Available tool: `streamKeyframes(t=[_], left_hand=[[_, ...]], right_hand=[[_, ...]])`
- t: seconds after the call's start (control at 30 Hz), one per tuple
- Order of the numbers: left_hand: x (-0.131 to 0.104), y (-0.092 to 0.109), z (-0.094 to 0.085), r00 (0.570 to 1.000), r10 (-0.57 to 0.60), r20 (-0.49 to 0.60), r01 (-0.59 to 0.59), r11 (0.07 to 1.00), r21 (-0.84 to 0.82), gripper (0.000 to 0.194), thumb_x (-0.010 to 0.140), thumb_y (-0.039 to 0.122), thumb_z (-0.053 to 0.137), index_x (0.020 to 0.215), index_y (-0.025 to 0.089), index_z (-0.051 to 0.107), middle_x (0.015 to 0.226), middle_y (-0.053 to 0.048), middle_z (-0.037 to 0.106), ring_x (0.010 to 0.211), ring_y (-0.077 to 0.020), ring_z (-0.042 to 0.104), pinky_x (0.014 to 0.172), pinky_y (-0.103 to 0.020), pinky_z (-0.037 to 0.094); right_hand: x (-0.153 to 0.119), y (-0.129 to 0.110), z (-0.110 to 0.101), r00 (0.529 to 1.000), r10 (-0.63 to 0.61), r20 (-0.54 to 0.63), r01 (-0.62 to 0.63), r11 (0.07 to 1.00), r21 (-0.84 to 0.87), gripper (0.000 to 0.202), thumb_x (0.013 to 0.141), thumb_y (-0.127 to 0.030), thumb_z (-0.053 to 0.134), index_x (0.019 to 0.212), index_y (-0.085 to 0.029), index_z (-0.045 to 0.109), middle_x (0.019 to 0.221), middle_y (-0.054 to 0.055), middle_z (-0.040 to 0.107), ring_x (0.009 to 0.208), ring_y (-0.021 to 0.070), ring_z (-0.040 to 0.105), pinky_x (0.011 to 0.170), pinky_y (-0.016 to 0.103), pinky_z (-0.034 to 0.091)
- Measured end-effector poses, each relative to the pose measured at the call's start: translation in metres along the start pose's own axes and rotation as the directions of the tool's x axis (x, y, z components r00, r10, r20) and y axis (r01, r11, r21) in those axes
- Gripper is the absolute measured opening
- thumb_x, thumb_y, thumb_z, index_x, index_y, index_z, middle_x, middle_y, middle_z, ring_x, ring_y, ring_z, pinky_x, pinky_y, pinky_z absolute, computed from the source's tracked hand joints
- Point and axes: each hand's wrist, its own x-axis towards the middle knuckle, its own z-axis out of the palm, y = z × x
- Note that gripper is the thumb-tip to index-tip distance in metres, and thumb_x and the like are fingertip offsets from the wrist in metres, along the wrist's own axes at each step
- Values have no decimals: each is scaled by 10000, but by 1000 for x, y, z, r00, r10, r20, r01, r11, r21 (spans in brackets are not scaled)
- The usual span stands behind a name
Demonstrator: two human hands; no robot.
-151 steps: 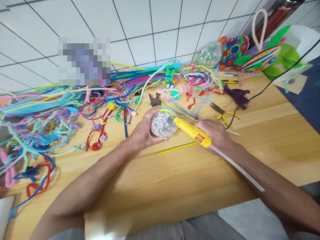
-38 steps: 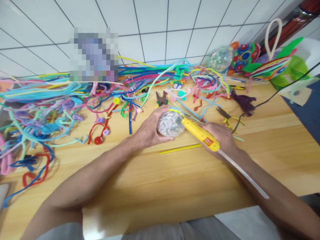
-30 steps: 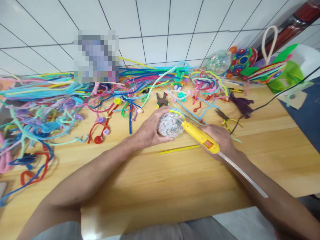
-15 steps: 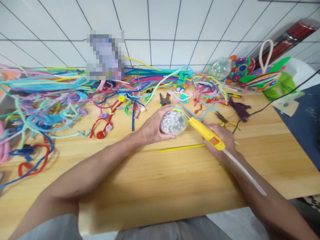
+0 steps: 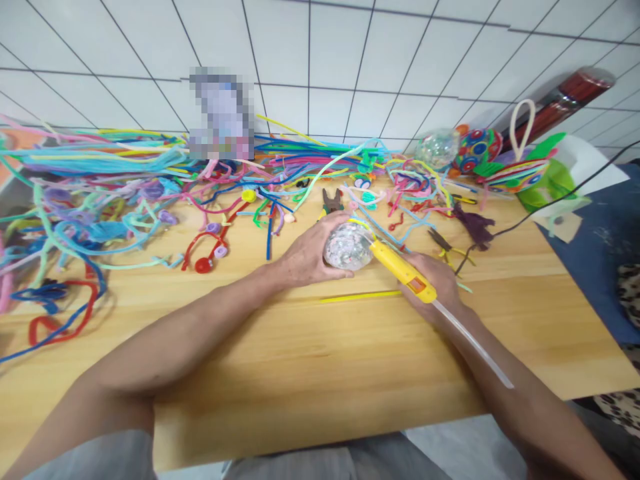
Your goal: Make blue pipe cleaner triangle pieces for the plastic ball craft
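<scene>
My left hand [image 5: 320, 253] is wrapped round a clear ball [image 5: 349, 247] with sparkly bits inside it. A yellow pipe cleaner [image 5: 364, 225] runs along the ball's upper right side. In my right hand [image 5: 433, 283] is a yellow hot glue gun [image 5: 403, 268], with a clear glue stick [image 5: 473, 343] poking out of its back end over my forearm. The gun's tip is at the right side of the ball, by the pipe cleaner; whether it touches cannot be made out. A straight yellow pipe cleaner [image 5: 357, 296] lies on the table just below my hands.
Heaps of coloured pipe cleaners [image 5: 100, 227] cover the left and back of the wooden table [image 5: 300, 373]. Pliers [image 5: 331, 200] lie behind the ball, others [image 5: 443, 243] to the right. A second clear ball [image 5: 437, 148] and a decorated ball [image 5: 477, 148] stand back right, near a black cord [image 5: 545, 200].
The glue gun and my right hand have shifted slightly left, closer to the ball. My left hand still holds the ball in nearly the same place. The camera view has turned a little.
</scene>
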Motion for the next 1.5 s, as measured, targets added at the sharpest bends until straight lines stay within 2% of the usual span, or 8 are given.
streamKeyframes(t=[0.1,0.3,0.7,0.9,1.03,1.37,1.43,1.5], left_hand=[[0,-1,1,1000,8,-7,-8,1000,2,1100,697,563,927,1582,241,359,1595,-210,498,1502,-405,484,1239,-610,437],[-1,-2,2,999,33,-42,-33,999,-1,1084,706,566,924,1572,237,361,1593,-210,508,1485,-393,509,1223,-587,458],[-2,-1,3,996,81,-37,-79,996,33,1084,718,552,924,1586,235,358,1568,-224,521,1485,-401,507,1223,-589,456],[-2,1,2,999,30,-11,-29,999,44,1088,714,505,934,1587,244,339,1602,-209,491,1511,-390,479,1241,-571,439],[-1,2,1,999,38,-15,-37,998,50,1096,704,481,945,1583,243,334,1600,-205,496,1510,-389,480,1241,-570,438],[0,1,-1,996,87,-12,-86,996,29,1121,705,635,905,1585,242,332,1592,-233,485,1505,-410,474,1230,-614,430],[1,5,-6,994,112,-19,-111,993,28,1035,767,659,848,1571,234,353,1607,-244,463,1530,-412,440,1235,-634,403],[2,11,-11,994,102,-50,-99,994,54,843,878,602,772,1534,224,402,1612,-242,457,1545,-392,422,1235,-628,392]], right_hand=[[-2,0,-3,1000,-8,-12,8,1000,4,239,873,-184,636,1100,-242,681,840,50,789,704,256,763,622,367,605],[-10,7,-6,994,108,-5,-108,993,-39,250,862,-165,639,1094,-228,707,884,70,802,720,260,760,633,364,591],[-6,0,1,997,73,17,-73,997,-10,196,890,-184,632,1074,-232,677,831,48,781,682,230,742,627,329,583],[-9,0,-2,994,113,-3,-113,994,-5,150,881,-245,640,1010,-237,718,833,58,795,726,242,760,674,339,603],[-14,3,-4,988,147,-45,-148,989,-17,207,883,-253,659,1071,-220,738,873,75,806,748,260,770,706,365,617],[-18,7,-2,983,183,-13,-184,982,-36,257,886,-273,677,1132,-231,742,950,72,821,800,259,779,738,361,607],[-18,7,-1,986,168,-13,-168,986,-20,255,890,-266,671,1134,-236,738,934,69,817,794,259,776,735,362,605],[-16,6,1,991,133,8,-133,991,1,238,892,-263,661,1117,-239,733,904,67,810,775,256,769,719,362,602]])
